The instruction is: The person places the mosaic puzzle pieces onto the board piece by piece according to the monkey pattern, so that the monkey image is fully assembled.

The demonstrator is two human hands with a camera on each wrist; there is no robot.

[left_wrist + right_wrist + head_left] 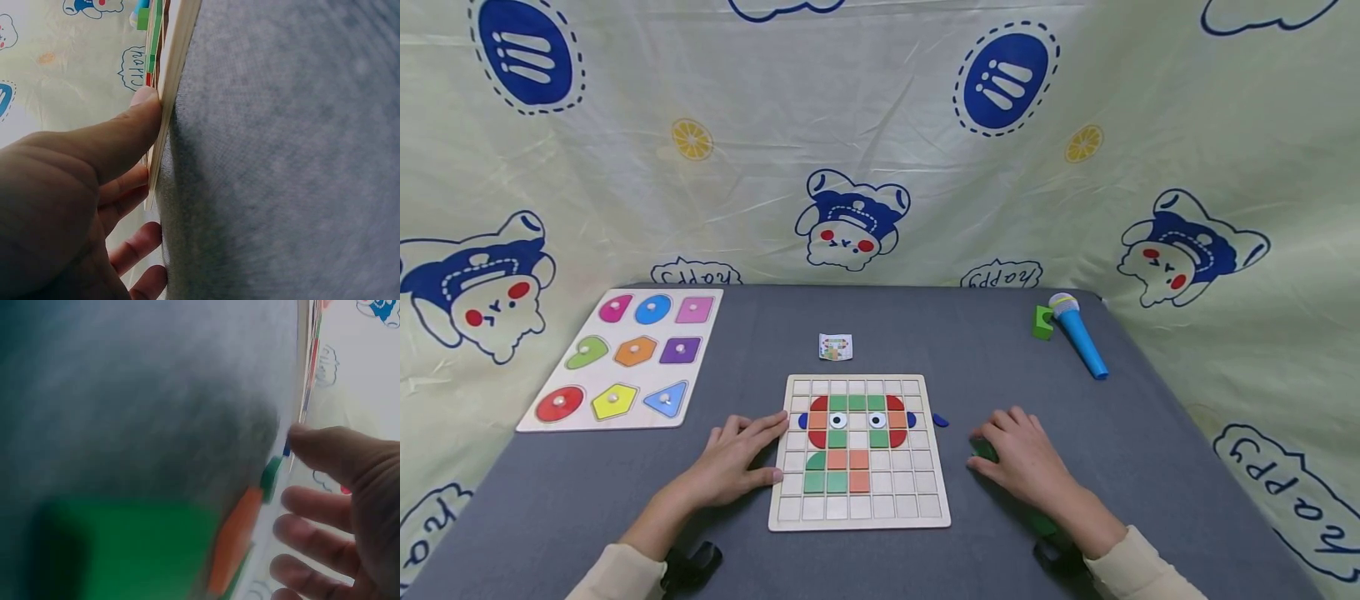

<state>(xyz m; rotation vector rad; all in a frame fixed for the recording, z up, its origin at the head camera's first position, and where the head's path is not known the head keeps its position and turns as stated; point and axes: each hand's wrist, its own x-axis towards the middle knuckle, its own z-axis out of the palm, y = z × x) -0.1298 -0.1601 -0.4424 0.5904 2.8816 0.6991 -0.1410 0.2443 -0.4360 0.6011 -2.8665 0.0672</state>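
Note:
A white grid board (910, 506) lies on the grey table, its cells partly filled with red, green, orange and blue pieces and two eye pieces. My left hand (730, 458) touches the board's left edge with fingertips and thumb. Right of the board, my right hand (1026, 458) is low over loose pieces, fingers loosely spread. By its thumb and fingers shows a dark green piece (983, 450). The right wrist view has an orange piece (236, 540) and a large blurred green piece (144, 550) near that hand. A small blue piece (941, 421) lies beside the board's right edge.
Behind the board lies a small picture card (836, 347). A shape puzzle board (651, 333) with colourful knobbed shapes is at the back left. At the back right, a blue toy microphone (1082, 337) lies against a green block (1042, 323). A printed curtain hangs behind.

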